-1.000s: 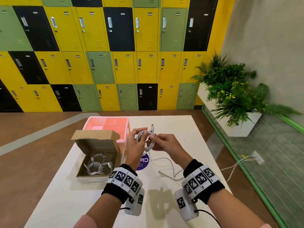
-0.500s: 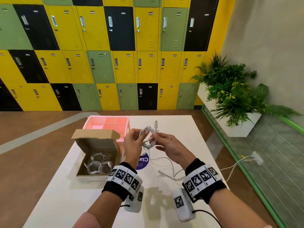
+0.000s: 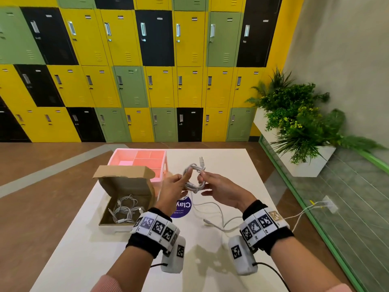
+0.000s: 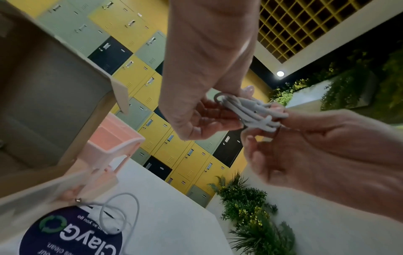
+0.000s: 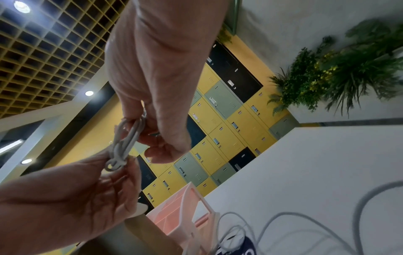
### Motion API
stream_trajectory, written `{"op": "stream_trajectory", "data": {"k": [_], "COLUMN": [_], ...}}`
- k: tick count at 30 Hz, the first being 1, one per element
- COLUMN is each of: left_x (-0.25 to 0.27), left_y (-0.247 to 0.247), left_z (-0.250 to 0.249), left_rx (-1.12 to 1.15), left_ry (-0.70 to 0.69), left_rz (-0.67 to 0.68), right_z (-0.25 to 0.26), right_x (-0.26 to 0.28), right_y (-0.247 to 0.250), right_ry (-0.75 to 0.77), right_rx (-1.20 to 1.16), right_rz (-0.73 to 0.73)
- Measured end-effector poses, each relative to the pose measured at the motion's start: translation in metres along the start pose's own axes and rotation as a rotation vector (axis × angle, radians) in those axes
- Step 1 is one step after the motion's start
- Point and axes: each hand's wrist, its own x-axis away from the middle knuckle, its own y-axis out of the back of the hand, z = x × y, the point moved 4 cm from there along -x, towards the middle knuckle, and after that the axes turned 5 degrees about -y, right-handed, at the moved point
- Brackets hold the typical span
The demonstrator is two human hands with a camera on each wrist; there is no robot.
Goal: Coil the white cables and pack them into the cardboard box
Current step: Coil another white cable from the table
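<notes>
I hold a coiled white cable [image 3: 194,178] in the air above the white table [image 3: 221,165], between both hands. My left hand [image 3: 179,184] grips the coil's left side with thumb and fingers. My right hand [image 3: 212,184] pinches its right side, and the cable's plug end [image 3: 201,162] sticks up above it. The coil [image 4: 253,113] shows between both hands in the left wrist view, and the coil [image 5: 126,143] also in the right wrist view. The open cardboard box [image 3: 126,186] stands at left, with coiled cables [image 3: 124,210] inside. A loose white cable [image 3: 219,216] lies on the table under my hands.
A pink compartment tray [image 3: 145,161] stands behind the box. A round blue sticker [image 3: 182,207] lies on the table under my left hand. A planter with greenery [image 3: 299,131] stands to the right, beside a glass partition. Lockers fill the far wall.
Both hands have lifted the coil slightly and turned it. The plug end now sticks up higher above my right fingers.
</notes>
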Motion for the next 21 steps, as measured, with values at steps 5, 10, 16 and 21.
{"op": "stream_trajectory", "data": {"k": [5,10,16,21], "left_x": [0.001,0.001,0.005,0.007], "left_y": [0.0,-0.001,-0.004,-0.001], "left_z": [0.003,0.004,-0.006,0.001], "left_rx": [0.011,0.053,0.057,-0.074], "left_ry": [0.143,0.213,0.095,0.075], "left_rz": [0.035,0.068,0.125,0.121], "right_z": [0.0,0.002,-0.006,-0.003], "right_x": [0.003,0.001,-0.011,-0.01], "right_y": [0.004,0.007,0.012,0.014], "right_ry": [0.013,0.058,0.14,0.197], "right_rx": [0.033,0.021,-0.111,-0.25], "right_rz": [0.033,-0.017,-0.201,-0.301]}}
